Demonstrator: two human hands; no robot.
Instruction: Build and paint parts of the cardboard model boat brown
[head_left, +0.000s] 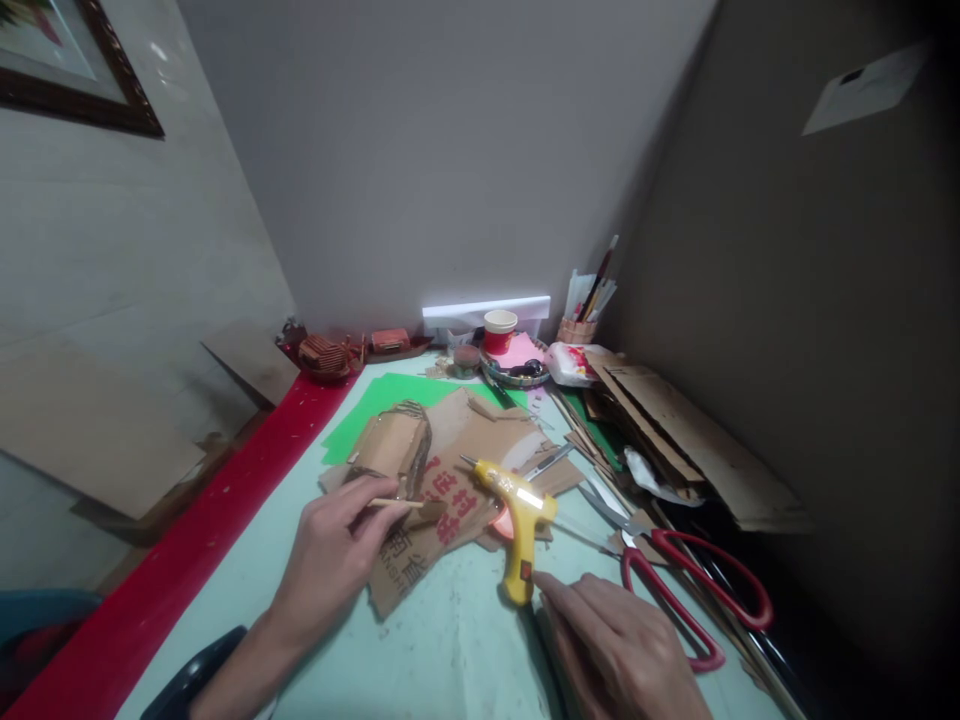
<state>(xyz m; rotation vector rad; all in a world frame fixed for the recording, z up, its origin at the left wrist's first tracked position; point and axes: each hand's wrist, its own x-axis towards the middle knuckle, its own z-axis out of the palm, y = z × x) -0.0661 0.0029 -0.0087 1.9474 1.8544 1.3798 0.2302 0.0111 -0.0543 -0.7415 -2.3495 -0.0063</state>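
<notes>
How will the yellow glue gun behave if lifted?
The yellow glue gun should stay stiff: its body looks like plastic. The dark cord trailing from its handle may tug it. The translucent stick jutting from its rear could catch the scissors.

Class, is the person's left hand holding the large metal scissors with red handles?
No: the left hand holds a thin, pale, wood-coloured stick, while those scissors lie to the right of the yellow glue gun.

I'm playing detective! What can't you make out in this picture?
In the head view:
Stick: one end hidden by the left hand.
Right hand: palm hidden by its own back.
Framed picture: cut off by the top and left edges.
Paper on the right wall: mark too small to read.
</notes>
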